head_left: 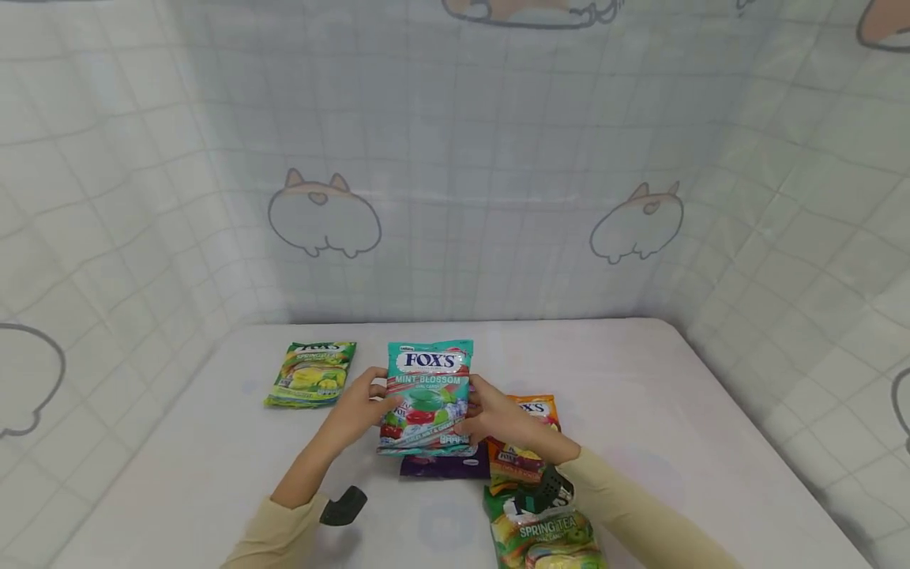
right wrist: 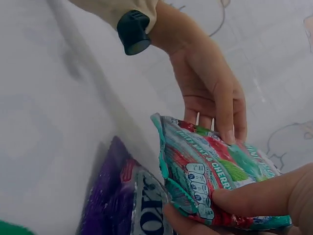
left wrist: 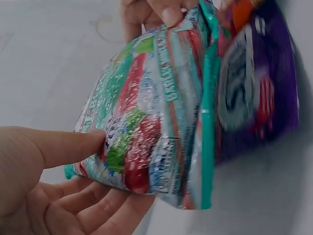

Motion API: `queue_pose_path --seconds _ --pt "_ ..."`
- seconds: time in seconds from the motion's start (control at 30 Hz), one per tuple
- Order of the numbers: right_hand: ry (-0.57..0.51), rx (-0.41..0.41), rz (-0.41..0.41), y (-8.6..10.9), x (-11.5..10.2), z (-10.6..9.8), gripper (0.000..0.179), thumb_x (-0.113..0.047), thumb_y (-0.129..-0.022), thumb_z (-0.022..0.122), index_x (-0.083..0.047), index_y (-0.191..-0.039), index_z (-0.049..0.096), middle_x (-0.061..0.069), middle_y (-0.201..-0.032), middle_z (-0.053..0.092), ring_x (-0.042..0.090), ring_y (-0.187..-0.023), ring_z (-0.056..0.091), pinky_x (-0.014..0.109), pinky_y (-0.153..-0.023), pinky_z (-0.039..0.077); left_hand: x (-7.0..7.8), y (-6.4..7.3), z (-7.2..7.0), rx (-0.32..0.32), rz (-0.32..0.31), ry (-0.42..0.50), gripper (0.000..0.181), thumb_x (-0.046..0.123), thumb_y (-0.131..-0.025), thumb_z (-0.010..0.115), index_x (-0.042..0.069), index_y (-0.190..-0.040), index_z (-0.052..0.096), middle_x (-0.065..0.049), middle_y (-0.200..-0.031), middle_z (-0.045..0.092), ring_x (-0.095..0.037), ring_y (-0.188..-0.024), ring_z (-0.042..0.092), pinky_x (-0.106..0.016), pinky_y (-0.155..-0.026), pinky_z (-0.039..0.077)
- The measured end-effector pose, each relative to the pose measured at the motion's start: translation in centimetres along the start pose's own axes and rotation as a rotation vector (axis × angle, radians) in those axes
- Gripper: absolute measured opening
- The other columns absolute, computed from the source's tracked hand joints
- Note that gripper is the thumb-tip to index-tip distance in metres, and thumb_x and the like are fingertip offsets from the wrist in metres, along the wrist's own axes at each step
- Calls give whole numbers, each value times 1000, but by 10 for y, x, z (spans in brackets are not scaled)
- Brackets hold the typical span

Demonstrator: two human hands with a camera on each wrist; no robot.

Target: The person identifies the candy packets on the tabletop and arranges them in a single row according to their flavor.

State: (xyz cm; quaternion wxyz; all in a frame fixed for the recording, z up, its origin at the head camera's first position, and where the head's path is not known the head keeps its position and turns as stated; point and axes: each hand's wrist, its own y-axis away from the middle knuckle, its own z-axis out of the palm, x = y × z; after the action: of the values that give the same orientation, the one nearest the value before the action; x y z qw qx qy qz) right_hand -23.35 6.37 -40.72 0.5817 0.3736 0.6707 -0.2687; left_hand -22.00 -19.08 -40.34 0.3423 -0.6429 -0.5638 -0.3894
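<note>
Both hands hold a teal bag of Fox's Mint Blossom candy (head_left: 426, 399) upright over the middle of the table, its printed front facing me. My left hand (head_left: 365, 405) grips the left side, with the thumb across the front and the fingers behind, as the left wrist view shows. On the right side, my right hand (head_left: 495, 413) pinches the bag near its lower corner, thumb on the front. A purple candy bag (head_left: 444, 466) lies just below and behind it, mostly hidden in the head view. In the right wrist view the purple bag (right wrist: 115, 196) shows beside the teal one.
A yellow-green Spring Tea bag (head_left: 311, 374) lies at the back left of the white table (head_left: 341, 506). An orange Fox's bag (head_left: 522, 462) sits under my right forearm, partly covered. Nearer me is a green Spring Tea bag (head_left: 543, 533). Patterned cloth walls (head_left: 469, 197) surround the table.
</note>
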Motion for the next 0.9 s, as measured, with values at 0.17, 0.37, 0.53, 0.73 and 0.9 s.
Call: queue_pose_path --seconds 0.17,0.37,0.53,0.73,0.9 --pt "-97 -15 86 -28 3 7 73 2 -86 69 -6 -146 29 19 -125 58 30 -103 63 43 -73 56 -20 -10 -12 51 -34 -111 52 21 -94 64 -5 -135 46 -26 -115 62 -28 -87 66 -39 -70 56" --pt "-171 -25 138 -56 5 14 64 0 -88 66 -1 -143 34 19 -115 62 31 -96 65 44 -72 56 -32 -23 -27 111 -55 -217 47 21 -94 64 -8 -129 54 -29 -116 61 -35 -95 64 -39 -69 56" --pt "-143 -8 168 -68 7 15 69 1 -90 63 3 -148 26 18 -109 63 31 -86 67 42 -69 57 -40 -29 -31 115 -80 -233 46 21 -94 64 -9 -127 56 -30 -115 61 -35 -94 64 -39 -70 55" --pt "-79 41 154 -88 4 21 71 3 -89 63 9 -147 24 19 -109 62 32 -81 67 41 -67 57 -46 -40 -36 166 -116 -248 43 19 -93 64 -11 -123 59 -28 -111 63 -30 -89 62 -37 -67 53" --pt "49 86 135 -107 4 25 54 4 -83 68 11 -132 44 17 -99 64 27 -82 66 35 -63 57 -47 -52 -37 200 -126 -316 40 17 -92 64 -13 -118 60 -28 -112 63 -29 -88 59 -41 -73 52"
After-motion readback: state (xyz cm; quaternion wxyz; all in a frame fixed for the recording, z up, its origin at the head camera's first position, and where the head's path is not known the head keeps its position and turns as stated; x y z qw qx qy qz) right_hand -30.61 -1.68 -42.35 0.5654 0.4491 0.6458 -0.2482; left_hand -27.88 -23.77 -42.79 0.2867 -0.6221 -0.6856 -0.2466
